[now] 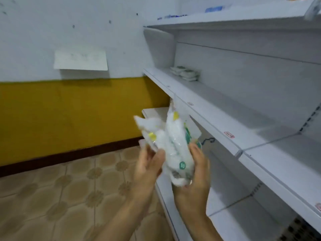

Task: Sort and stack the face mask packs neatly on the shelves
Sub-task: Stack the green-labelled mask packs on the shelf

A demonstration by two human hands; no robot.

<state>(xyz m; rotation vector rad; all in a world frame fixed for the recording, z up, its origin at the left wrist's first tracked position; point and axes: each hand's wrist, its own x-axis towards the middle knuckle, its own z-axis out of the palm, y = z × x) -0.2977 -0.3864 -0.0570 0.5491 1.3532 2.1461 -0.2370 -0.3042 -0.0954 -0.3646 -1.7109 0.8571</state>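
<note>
While both hands, left hand (147, 164) and right hand (194, 171), grip the slippery mask packs (173, 145) loosely, one could slide out. The shelf (217, 122) edge sits close, so a snag there's possible.

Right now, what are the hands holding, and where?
Both hold a bundle of face mask packs: the right hand cups its bottom end, the left hand holds its left side.

white-and-yellow wall (52, 101), patterned tile floor (52, 197)

Clear face mask packs (173, 145) bunched upright before white shelves (217, 110).
</note>
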